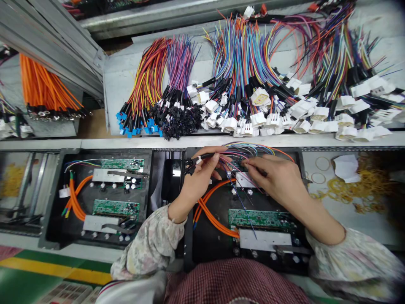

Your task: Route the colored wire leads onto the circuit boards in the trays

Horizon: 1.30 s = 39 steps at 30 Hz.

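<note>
My left hand (202,172) is closed around a wire harness (225,159), whose black-sleeved end sticks out to the left of the fingers. Thin pink, purple and dark blue wires fan out from it, and a dark blue one hangs down over the lower metal heat sink (265,240). With finger and thumb together, my right hand (276,175) pinches a thin wire just above the upper green circuit board's metal plate (245,180); the fingers hide part of that board. Both hands are over a black tray (209,245), where thick orange cables (213,217) curve along the left side.
Another black tray (52,219) with two boards stands to the left. A dark phone-like object (172,179) lies between the trays. Bundled harnesses (243,63) fill the shelf behind. Yellow rubber bands (344,188) lie at the right, and orange cables (47,84) hang back left.
</note>
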Available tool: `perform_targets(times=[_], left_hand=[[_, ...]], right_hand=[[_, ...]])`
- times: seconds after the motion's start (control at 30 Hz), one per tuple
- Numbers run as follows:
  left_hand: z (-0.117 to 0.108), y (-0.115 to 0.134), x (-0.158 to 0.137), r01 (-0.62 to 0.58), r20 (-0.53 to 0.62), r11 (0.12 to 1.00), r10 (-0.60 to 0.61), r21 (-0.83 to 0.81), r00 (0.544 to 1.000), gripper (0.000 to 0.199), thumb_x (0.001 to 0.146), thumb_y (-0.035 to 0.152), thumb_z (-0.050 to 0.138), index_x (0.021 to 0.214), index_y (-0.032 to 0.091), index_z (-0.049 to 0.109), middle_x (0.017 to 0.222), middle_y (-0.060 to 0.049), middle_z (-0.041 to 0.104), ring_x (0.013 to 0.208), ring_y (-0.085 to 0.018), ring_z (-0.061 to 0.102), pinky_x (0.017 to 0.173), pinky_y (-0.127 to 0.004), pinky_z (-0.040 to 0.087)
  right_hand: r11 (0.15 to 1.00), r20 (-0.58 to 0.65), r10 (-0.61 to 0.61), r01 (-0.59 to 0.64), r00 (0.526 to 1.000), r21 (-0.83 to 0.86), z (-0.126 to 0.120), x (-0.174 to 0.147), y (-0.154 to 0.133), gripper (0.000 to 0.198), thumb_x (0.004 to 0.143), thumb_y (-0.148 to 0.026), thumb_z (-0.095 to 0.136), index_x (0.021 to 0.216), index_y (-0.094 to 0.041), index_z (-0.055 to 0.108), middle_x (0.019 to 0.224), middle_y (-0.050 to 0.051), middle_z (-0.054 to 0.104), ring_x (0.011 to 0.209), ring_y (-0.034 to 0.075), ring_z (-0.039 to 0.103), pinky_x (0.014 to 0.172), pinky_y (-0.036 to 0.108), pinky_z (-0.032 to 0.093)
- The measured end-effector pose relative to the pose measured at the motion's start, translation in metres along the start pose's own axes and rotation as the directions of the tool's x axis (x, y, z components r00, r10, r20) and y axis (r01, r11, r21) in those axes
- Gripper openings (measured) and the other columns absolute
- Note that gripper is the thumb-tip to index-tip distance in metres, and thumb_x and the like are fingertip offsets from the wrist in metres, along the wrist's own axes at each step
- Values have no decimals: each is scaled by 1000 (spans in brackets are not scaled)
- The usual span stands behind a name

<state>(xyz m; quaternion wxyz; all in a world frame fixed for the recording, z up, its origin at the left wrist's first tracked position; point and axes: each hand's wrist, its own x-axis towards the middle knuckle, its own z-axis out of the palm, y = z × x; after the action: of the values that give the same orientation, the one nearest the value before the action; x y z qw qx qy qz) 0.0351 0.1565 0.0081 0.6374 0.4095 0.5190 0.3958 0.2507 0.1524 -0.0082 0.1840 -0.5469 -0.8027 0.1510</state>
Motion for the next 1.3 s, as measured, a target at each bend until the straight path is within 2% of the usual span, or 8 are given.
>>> perform_targets(times=[0.27, 0.4, 0.5, 0.63, 0.73, 1.0, 1.2, 1.3], left_hand=[[3, 2, 0, -16, -11, 999, 16, -33, 1000, 31, 94, 44, 60, 115, 22, 67, 97, -6, 77, 77, -15, 71, 54, -21, 52], [4, 4, 0, -36, -15, 998, 36, -48, 999, 25, 94, 40, 61, 111, 23, 66, 99, -5, 77, 79, -15, 72, 54, -20, 53], [3, 4, 1, -51, -18, 996, 50, -71, 999, 19, 95, 38, 62, 102, 22, 66, 104, -5, 75, 78, -14, 72, 55, -20, 56], [1, 2, 2, -63, 19, 991, 65, -119, 998, 15, 95, 33, 65, 102, 21, 69, 92, -3, 74, 79, -14, 75, 60, -18, 60], [-1, 0, 2, -66, 26, 991, 69, -115, 997, 16, 96, 32, 64, 107, 22, 71, 95, -3, 76, 82, -14, 76, 63, -17, 61], [0, -1, 1, -93, 12, 990, 95, -104, 995, 14, 97, 28, 63, 107, 23, 73, 96, -3, 77, 81, -14, 77, 62, -17, 63], [1, -1, 4, -98, 6, 987, 99, -124, 995, 15, 96, 28, 64, 108, 23, 71, 92, -2, 77, 79, -13, 77, 60, -16, 62], [1, -1, 4, -102, 9, 985, 104, -137, 995, 13, 95, 29, 65, 102, 21, 72, 92, -2, 76, 80, -14, 77, 60, -17, 63]], right_hand=[[991, -107, -58, 45, 993, -123, -23, -8, -19, 29, 98, -38, 55, 104, -18, 74, 77, 5, 72, 68, 19, 67, 61, 31, 42], [977, 39, -123, 128, 992, -170, -33, -11, -24, 37, 101, -38, 48, 74, -21, 68, 63, 2, 66, 55, 17, 61, 51, 32, 33], [971, -91, -19, -3, 996, -238, -37, -10, -11, 38, 101, -40, 50, 74, -20, 67, 63, 3, 67, 54, 17, 60, 50, 32, 32], [989, -42, 17, -23, 999, -146, -35, -10, 8, 28, 102, -33, 48, 96, -20, 72, 85, 5, 76, 68, 19, 69, 58, 31, 42], [994, 67, 13, -6, 998, -106, -28, -12, 13, 28, 102, -33, 49, 95, -21, 73, 86, 5, 76, 70, 20, 70, 60, 32, 46], [992, 137, -36, 52, 990, -113, -25, -9, 15, 28, 101, -32, 50, 94, -21, 74, 87, 4, 77, 72, 21, 70, 60, 33, 45], [989, -63, -65, 56, 996, -136, -41, -13, -7, 26, 97, -36, 59, 101, -16, 74, 86, 8, 76, 75, 22, 70, 64, 33, 48], [992, 20, -115, 115, 993, -43, -41, -14, -19, 25, 99, -33, 56, 92, -17, 74, 83, 6, 75, 76, 21, 69, 67, 33, 49]])
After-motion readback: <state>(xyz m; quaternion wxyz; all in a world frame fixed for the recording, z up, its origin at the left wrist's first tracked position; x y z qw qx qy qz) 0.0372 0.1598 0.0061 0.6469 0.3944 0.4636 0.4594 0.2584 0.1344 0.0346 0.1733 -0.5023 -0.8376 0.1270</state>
